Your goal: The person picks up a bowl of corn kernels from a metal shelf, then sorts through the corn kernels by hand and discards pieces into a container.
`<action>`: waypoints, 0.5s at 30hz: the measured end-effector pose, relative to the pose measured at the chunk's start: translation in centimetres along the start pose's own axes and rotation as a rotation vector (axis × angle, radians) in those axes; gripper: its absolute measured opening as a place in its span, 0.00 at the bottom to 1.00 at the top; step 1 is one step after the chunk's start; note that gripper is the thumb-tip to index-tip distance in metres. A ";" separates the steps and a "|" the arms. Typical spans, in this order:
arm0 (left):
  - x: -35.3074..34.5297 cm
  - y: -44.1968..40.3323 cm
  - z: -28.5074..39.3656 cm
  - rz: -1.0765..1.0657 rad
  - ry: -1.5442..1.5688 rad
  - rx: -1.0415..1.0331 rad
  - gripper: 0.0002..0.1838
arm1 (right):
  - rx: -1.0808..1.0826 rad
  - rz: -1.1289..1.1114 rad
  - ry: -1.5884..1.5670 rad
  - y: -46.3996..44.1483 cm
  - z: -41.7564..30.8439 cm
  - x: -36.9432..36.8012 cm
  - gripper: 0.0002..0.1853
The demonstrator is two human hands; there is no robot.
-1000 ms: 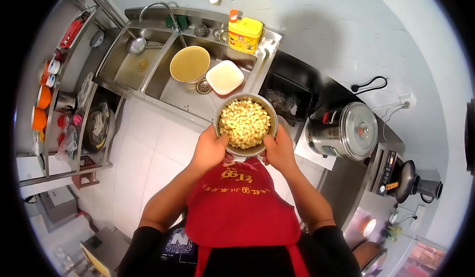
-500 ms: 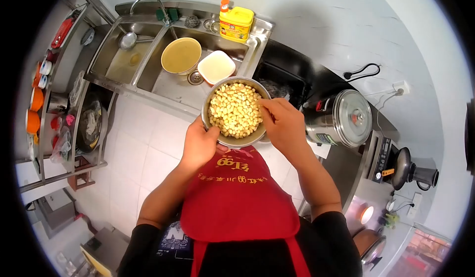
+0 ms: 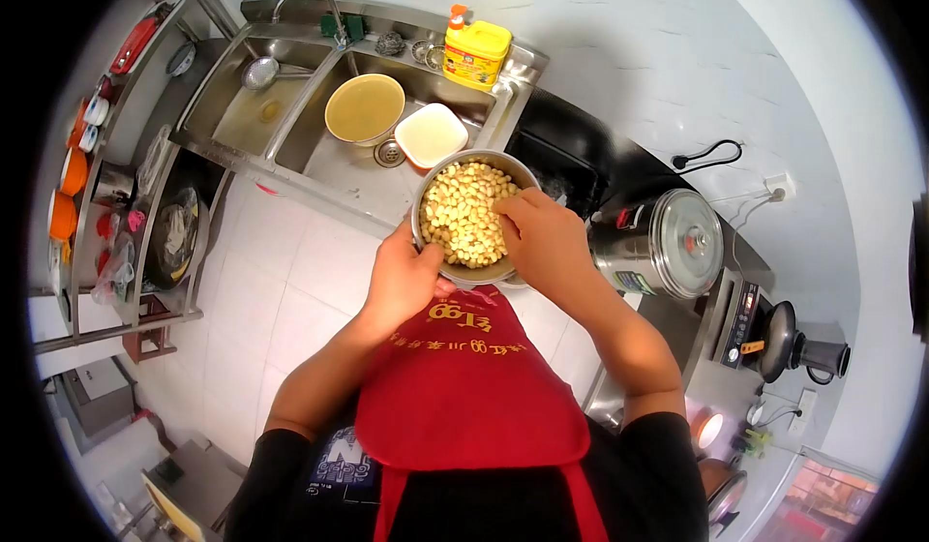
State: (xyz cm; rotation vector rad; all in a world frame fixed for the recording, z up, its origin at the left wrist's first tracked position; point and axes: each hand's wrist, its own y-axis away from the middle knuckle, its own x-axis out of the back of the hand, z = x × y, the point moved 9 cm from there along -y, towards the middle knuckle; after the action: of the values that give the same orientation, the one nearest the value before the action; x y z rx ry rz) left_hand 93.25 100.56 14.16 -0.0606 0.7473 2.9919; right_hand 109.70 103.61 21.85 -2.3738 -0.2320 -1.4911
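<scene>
A round metal bowl (image 3: pixel 525 167) is held up in front of the red apron, nearly full of pale yellow, bean-like kernels (image 3: pixel 466 211). My left hand (image 3: pixel 404 273) grips its near left rim, thumb over the edge and fingers underneath. My right hand (image 3: pixel 544 237) reaches over the right rim with fingers bent together at the kernels; whatever the fingertips hold is hidden. Just beyond the bowl, in the sink (image 3: pixel 334 182), stand a white square container (image 3: pixel 432 135) and a larger tan basin of cloudy liquid (image 3: pixel 365 108).
A yellow jug with an orange cap (image 3: pixel 476 54) stands on the sink's back ledge. A skimmer (image 3: pixel 260 74) lies in the left basin. To the right is a steel pot with a glass lid (image 3: pixel 687 242). Shelves (image 3: pixel 145 203) with bowls line the left side.
The bowl has shifted slightly right in the view. My right hand's fingers have moved a little inward over the kernels, while my left hand keeps its grip.
</scene>
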 end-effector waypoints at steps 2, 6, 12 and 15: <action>-0.1 0.0 0.3 -0.032 -0.005 -0.030 0.21 | 0.025 0.076 -0.121 -0.4 -1.2 0.3 0.07; -0.4 -0.1 -0.1 -0.062 -0.037 0.010 0.30 | 0.103 0.132 -0.242 -2.5 -2.6 -1.4 0.06; -0.7 -0.1 0.3 -0.070 -0.049 -0.047 0.29 | 0.027 0.028 -0.178 -3.5 -2.9 -3.1 0.09; -0.7 -0.1 0.3 -0.064 -0.046 -0.056 0.30 | 0.032 -0.007 -0.100 -3.7 -3.8 -3.1 0.11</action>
State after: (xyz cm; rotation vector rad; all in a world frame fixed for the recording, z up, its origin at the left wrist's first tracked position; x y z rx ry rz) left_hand 93.96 100.74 14.42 -0.0171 0.6437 2.9427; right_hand 104.00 105.86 21.25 -2.4271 -0.2854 -1.3627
